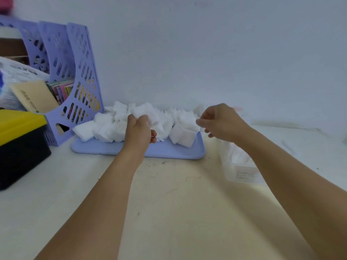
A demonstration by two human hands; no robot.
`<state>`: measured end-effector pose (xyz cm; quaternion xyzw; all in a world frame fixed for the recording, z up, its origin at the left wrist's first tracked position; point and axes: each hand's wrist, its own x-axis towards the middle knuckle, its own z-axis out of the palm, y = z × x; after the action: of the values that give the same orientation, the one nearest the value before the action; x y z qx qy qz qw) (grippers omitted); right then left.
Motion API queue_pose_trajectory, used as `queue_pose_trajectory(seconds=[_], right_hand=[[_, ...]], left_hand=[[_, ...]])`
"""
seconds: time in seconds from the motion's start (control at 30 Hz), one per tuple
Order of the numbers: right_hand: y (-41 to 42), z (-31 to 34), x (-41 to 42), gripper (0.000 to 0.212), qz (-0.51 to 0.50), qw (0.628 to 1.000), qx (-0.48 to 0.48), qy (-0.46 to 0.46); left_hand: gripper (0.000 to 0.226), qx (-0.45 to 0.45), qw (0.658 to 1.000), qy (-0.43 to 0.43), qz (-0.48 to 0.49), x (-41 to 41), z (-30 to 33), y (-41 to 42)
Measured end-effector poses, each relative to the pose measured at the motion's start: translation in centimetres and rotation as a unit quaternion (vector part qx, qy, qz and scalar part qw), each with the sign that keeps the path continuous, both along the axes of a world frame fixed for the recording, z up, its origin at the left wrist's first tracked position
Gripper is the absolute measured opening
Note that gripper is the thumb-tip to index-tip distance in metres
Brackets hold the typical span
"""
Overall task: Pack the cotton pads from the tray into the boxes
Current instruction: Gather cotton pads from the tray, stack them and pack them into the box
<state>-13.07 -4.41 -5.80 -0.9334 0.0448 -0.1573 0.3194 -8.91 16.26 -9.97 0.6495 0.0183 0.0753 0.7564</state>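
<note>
A lilac tray (169, 150) lies on the table against the wall, heaped with several white square cotton pads (180, 128). My left hand (139, 131) rests on the middle of the heap, its fingers closed around a clump of pads. My right hand (221, 121) hovers over the tray's right end, fingers curled and pinched at the edge of a pad. A clear plastic box (238, 166) with white pads inside stands to the right of the tray, partly hidden under my right forearm.
A purple perforated file rack (78, 87) holding booklets stands left of the tray against the wall. A black bin with a yellow lid (20, 145) sits at the left edge. The white wall rises right behind the tray.
</note>
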Motion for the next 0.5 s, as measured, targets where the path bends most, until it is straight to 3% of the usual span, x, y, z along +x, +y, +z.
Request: queue_pose_trajectory(seconds=[0.07, 0.17, 0.37, 0.4, 0.5], right_hand=[[0.6, -0.8, 0.5, 0.028, 0.0, 0.995, 0.04, 0.093], [2.5, -1.5, 2.0, 0.038, -0.034, 0.985, 0.025, 0.166], [4.9, -3.1, 4.5, 0.094, -0.122, 0.977, 0.078, 0.154], [4.9, -3.4, 4.7, 0.089, -0.123, 0.978, 0.073, 0.149], [5.0, -2.8, 4.0, 0.042, -0.107, 0.987, 0.04, 0.112]], left_hand=[[0.004, -0.009, 1.0, 0.004, 0.003, 0.2, -0.4, -0.4], [0.006, 0.024, 1.0, 0.004, 0.007, 0.1, -0.6, -1.2], [0.012, 0.068, 0.998, 0.009, 0.004, -0.1, -1.2, -1.0], [0.011, 0.069, 0.998, 0.008, 0.0, -0.1, -1.2, -1.1], [0.009, 0.078, 0.997, -0.007, 0.017, -0.1, -1.2, -0.8]])
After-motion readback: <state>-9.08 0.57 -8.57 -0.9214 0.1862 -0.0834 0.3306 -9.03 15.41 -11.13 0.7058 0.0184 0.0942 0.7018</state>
